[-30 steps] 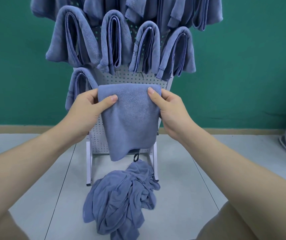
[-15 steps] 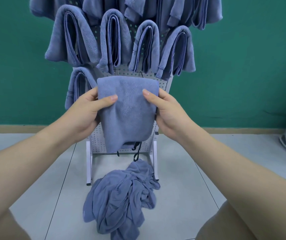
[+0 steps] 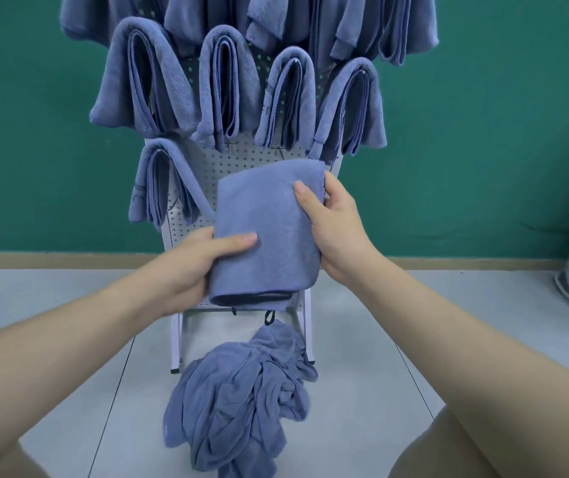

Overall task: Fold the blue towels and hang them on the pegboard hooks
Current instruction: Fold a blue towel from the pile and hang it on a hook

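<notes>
the folded towel was held up in front of the lower part of the pegboard, between both hands. the left hand pinched its lower left edge, thumb lying flat across the front face and fingers hidden behind. the right hand gripped the upper right edge, thumb on the front near the top corner, fingers curled around the back.

the cloth looked like soft, napped microfibre in a dusty blue, folded into a thick rounded rectangle with a rolled bottom edge. it would likely be light and limp, sagging wherever unsupported, so holding it at two opposite edges seemed the sound way to keep the layers together; its surface probably gave good friction.

hung towels draped over hooks above as smooth arched loops. a crumpled pile of the same fabric lay on the pale floor at the foot of the perforated white board.
</notes>
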{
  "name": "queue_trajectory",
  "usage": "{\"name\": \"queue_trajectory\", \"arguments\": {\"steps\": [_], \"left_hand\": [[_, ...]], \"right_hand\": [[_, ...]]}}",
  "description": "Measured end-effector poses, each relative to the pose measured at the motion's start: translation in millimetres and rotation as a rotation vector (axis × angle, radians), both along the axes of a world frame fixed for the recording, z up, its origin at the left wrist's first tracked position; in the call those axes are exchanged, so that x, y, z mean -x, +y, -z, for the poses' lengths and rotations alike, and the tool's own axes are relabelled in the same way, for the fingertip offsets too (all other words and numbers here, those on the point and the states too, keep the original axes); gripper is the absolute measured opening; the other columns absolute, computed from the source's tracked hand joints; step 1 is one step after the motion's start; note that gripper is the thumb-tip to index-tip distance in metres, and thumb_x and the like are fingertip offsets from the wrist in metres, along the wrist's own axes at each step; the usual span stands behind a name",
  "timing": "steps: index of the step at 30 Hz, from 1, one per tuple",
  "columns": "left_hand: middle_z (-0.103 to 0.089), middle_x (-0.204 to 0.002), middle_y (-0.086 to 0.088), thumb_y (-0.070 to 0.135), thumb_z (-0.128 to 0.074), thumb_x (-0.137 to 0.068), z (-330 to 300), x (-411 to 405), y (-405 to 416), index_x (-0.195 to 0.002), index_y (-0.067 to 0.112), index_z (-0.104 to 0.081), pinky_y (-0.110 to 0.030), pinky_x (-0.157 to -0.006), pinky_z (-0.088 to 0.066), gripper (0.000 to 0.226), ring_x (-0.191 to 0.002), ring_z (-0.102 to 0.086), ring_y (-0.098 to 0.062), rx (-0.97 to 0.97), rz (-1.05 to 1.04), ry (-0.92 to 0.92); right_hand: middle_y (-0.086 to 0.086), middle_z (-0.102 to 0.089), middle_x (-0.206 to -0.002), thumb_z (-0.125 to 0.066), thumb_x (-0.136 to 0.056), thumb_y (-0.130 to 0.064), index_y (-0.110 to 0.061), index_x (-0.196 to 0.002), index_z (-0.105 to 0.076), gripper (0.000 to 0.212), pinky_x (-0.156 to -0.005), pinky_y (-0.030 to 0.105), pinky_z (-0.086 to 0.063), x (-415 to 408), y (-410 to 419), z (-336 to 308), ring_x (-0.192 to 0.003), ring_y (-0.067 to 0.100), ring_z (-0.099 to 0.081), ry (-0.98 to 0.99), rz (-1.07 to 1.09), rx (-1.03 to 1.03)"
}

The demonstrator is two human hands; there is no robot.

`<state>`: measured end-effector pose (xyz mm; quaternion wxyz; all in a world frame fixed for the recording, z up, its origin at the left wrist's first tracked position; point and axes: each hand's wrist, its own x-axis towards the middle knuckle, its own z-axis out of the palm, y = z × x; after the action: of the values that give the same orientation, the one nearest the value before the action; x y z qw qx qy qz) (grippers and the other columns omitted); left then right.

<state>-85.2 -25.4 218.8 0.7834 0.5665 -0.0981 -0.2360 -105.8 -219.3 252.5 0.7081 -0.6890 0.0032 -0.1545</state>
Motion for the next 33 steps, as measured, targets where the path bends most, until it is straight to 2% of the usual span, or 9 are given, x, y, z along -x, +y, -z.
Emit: {"name": "queue_trajectory", "arguments": {"steps": [2, 7, 9, 12, 15, 19, 21, 28, 33], "left_hand": [[-0.076, -0.118, -0.012, 0.011, -0.075, -0.080, 2, 4, -6, -0.123, 0.004, -0.067, -0.030, -0.079, -0.063, 0.044, -0.100, -0.076, -0.023, -0.063, -0.022, -0.002], [-0.076, -0.121, -0.006, 0.016, -0.079, -0.075, 0, -11, 4, -0.131, 0.012, -0.063, -0.035, -0.084, -0.063, 0.059, -0.109, -0.074, -0.024, -0.097, -0.123, -0.097], [-0.075, -0.123, -0.005, 0.018, -0.075, -0.086, 0, -13, 5, -0.133, 0.012, -0.063, -0.034, -0.086, -0.063, 0.049, -0.112, -0.073, -0.024, -0.090, -0.072, -0.094], [-0.077, -0.116, 0.001, 0.018, -0.077, -0.089, 1, -14, 5, -0.128, 0.016, -0.065, -0.035, -0.085, -0.061, 0.040, -0.109, -0.074, -0.021, -0.207, -0.151, -0.178], [-0.076, -0.114, 0.007, 0.025, -0.090, -0.078, 6, -20, 8, -0.122, 0.025, -0.063, -0.038, -0.089, -0.059, 0.052, -0.105, -0.073, -0.014, -0.400, -0.246, -0.312], [-0.074, -0.116, 0.008, 0.049, -0.093, -0.056, 7, -21, 11, -0.120, 0.026, -0.061, -0.044, -0.094, -0.059, 0.075, -0.106, -0.072, -0.013, -0.442, -0.243, -0.343], [-0.074, -0.115, 0.006, 0.050, -0.093, -0.055, 8, -21, 10, -0.120, 0.024, -0.061, -0.045, -0.095, -0.059, 0.077, -0.105, -0.072, -0.013, -0.418, -0.266, -0.353], [-0.064, -0.095, 0.007, 0.024, -0.086, -0.078, 8, -11, -4, -0.102, 0.016, -0.054, -0.024, -0.074, -0.047, 0.041, -0.089, -0.061, -0.008, -0.640, -0.560, -0.690], [-0.051, -0.084, 0.005, 0.013, -0.077, -0.082, 11, -5, -15, -0.086, 0.022, -0.040, -0.017, -0.063, -0.036, 0.039, -0.075, -0.048, -0.005, -0.639, -0.594, -0.864]], "right_hand": [[0.008, -0.073, -0.122, -0.074, -0.096, -0.021, -0.011, -0.126, -0.059, 0.035, -0.098, 0.051, -0.058, 1, -1, 2, -0.110, 0.026, -0.072, 0.072, 0.028, -0.068], [0.011, -0.072, -0.124, -0.098, -0.058, -0.036, -0.007, -0.139, -0.050, 0.098, -0.087, 0.052, -0.062, -3, 2, 12, -0.105, 0.028, -0.075, 0.260, 0.052, -0.243], [0.012, -0.072, -0.125, -0.098, -0.053, -0.035, -0.007, -0.144, -0.047, 0.108, -0.084, 0.045, -0.063, -6, 2, 17, -0.106, 0.027, -0.075, 0.273, 0.015, -0.281], [0.014, -0.073, -0.124, -0.091, -0.076, -0.016, -0.001, -0.142, -0.052, 0.078, -0.091, 0.040, -0.062, -3, 4, 18, -0.110, 0.027, -0.074, 0.313, -0.129, -0.328], [0.015, -0.075, -0.121, -0.075, -0.090, -0.004, 0.000, -0.130, -0.064, 0.042, -0.095, 0.038, -0.060, 5, 4, 16, -0.113, 0.028, -0.072, 0.326, -0.238, -0.270], [0.008, -0.076, -0.119, -0.076, -0.092, -0.010, -0.006, -0.126, -0.068, 0.036, -0.104, 0.044, -0.056, 5, 0, 18, -0.112, 0.024, -0.073, 0.287, -0.203, -0.042], [0.005, -0.077, -0.117, -0.077, -0.092, -0.012, -0.008, -0.123, -0.070, 0.032, -0.103, 0.044, -0.056, 5, 1, 21, -0.110, 0.021, -0.073, 0.264, -0.155, 0.048], [0.000, -0.080, -0.099, -0.080, -0.084, -0.033, -0.018, -0.101, -0.078, 0.022, -0.094, 0.053, -0.059, 4, 16, 33, -0.100, 0.022, -0.076, 0.222, -0.004, 0.245], [0.009, -0.078, -0.088, -0.077, -0.089, -0.026, -0.012, -0.089, -0.075, 0.014, -0.087, 0.051, -0.061, 1, 20, 31, -0.088, 0.025, -0.074, 0.200, 0.096, 0.242]]}}
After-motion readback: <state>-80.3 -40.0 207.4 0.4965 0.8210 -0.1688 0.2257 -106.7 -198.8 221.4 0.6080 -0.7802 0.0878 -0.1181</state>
